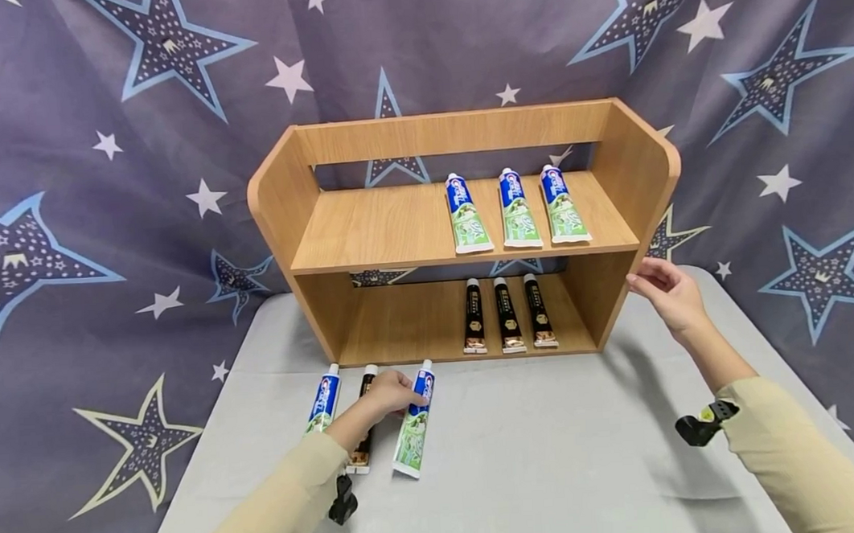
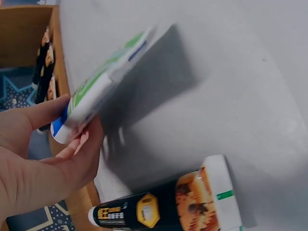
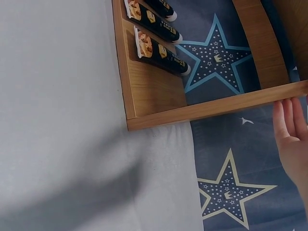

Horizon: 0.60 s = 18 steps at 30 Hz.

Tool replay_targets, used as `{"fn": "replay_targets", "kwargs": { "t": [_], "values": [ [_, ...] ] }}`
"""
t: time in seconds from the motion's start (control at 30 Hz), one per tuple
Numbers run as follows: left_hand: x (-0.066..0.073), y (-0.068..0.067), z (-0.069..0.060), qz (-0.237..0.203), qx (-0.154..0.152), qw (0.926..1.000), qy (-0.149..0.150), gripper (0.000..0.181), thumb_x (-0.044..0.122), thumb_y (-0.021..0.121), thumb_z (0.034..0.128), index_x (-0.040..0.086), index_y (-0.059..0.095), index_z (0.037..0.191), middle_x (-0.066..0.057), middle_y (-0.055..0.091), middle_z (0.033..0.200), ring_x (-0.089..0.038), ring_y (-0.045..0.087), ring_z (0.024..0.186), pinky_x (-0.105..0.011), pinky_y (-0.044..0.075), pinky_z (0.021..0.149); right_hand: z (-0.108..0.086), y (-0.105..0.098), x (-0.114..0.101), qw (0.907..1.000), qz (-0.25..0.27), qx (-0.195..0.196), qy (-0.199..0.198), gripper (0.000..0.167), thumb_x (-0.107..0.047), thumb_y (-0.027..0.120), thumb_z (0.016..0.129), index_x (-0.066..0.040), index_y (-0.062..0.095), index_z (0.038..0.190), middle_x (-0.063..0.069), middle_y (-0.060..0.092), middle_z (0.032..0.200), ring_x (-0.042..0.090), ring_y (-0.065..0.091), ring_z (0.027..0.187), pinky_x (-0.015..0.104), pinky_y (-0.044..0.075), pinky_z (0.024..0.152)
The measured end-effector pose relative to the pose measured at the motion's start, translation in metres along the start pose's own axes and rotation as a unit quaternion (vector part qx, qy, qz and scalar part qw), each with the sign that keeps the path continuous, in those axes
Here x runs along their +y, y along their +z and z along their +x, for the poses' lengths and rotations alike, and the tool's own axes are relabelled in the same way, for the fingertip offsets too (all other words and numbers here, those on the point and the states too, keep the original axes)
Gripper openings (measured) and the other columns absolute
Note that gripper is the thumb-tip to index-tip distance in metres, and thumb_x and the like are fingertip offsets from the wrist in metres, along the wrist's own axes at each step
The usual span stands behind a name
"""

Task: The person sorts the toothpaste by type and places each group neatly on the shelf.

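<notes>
My left hand (image 1: 390, 393) pinches a blue, white and green toothpaste tube (image 1: 414, 428) near its cap end. The left wrist view shows this tube tilted over the table, thumb on one side and fingers on the other. Beside that hand lies a black toothpaste tube (image 2: 159, 207), partly covered by the forearm in the head view. Farther left is another blue and green tube (image 1: 324, 401), its lower end hidden by the sleeve. With fairly straight fingers, my right hand (image 1: 666, 296) touches the outer right side of the wooden shelf (image 3: 216, 109).
On the upper board stand three blue and green tubes (image 1: 517, 209), right of middle. Three black tubes (image 1: 508, 314) lie on the lower board. A grey-white cloth covers the table (image 1: 538, 454). Behind the shelf hangs a star-patterned curtain (image 1: 423, 49).
</notes>
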<state>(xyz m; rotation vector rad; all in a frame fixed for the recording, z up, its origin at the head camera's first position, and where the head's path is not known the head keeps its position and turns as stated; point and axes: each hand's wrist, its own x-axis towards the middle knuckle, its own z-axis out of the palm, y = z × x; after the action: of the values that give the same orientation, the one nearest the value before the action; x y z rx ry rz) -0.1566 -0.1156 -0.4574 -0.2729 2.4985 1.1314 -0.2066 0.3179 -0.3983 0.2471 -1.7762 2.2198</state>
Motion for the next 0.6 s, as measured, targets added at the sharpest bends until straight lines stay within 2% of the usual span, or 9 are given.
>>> {"fn": "replay_targets", "kwargs": {
  "t": [0.17,0.27,0.37,0.47,0.6],
  "values": [
    [0.007,-0.008,0.001,-0.083,-0.004,0.9964,-0.014,0.034,0.009,0.080,0.0743,-0.003,0.062,0.100,-0.010,0.067,0.087,-0.012,0.061,0.066,-0.028,0.062,0.065,-0.001,0.000,0.000,0.9998,0.017,-0.001,0.006,0.032,0.016,0.059,0.085,-0.015,0.067,0.092,-0.008,0.070,0.082,0.001,0.068,0.073,0.014,0.060,0.069],
    [0.011,-0.013,0.001,-0.135,-0.008,0.9905,-0.022,0.035,0.006,0.080,0.0740,-0.004,0.062,0.103,-0.012,0.069,0.090,-0.012,0.062,0.067,-0.030,0.063,0.068,-0.001,0.000,0.000,0.9998,0.021,-0.001,0.008,0.032,0.016,0.059,0.085,-0.014,0.067,0.091,-0.008,0.071,0.082,0.001,0.069,0.073,0.014,0.060,0.069],
    [0.015,-0.019,0.003,-0.182,-0.025,0.9825,-0.032,0.036,0.002,0.078,0.0753,-0.005,0.061,0.107,-0.014,0.071,0.091,-0.013,0.064,0.067,-0.029,0.064,0.069,-0.001,0.000,0.000,0.9996,0.025,0.001,0.011,0.032,0.017,0.058,0.085,-0.014,0.067,0.091,-0.008,0.071,0.082,0.001,0.069,0.073,0.014,0.060,0.069],
    [0.020,-0.028,0.004,-0.210,-0.046,0.9758,-0.043,0.037,0.001,0.075,0.0778,-0.005,0.059,0.111,-0.014,0.072,0.093,-0.012,0.065,0.069,-0.027,0.063,0.068,-0.001,0.000,0.000,0.9995,0.026,0.005,0.016,0.032,0.016,0.059,0.085,-0.015,0.067,0.091,-0.008,0.071,0.081,0.001,0.069,0.073,0.014,0.060,0.069],
    [0.026,-0.039,0.003,-0.220,-0.066,0.9720,-0.052,0.039,0.004,0.074,0.0810,-0.005,0.059,0.116,-0.016,0.072,0.100,-0.013,0.067,0.074,-0.028,0.064,0.073,0.000,0.001,0.000,0.9993,0.029,0.006,0.021,0.032,0.015,0.059,0.085,-0.015,0.068,0.090,-0.008,0.071,0.081,0.002,0.069,0.073,0.014,0.060,0.070]
  ]
}}
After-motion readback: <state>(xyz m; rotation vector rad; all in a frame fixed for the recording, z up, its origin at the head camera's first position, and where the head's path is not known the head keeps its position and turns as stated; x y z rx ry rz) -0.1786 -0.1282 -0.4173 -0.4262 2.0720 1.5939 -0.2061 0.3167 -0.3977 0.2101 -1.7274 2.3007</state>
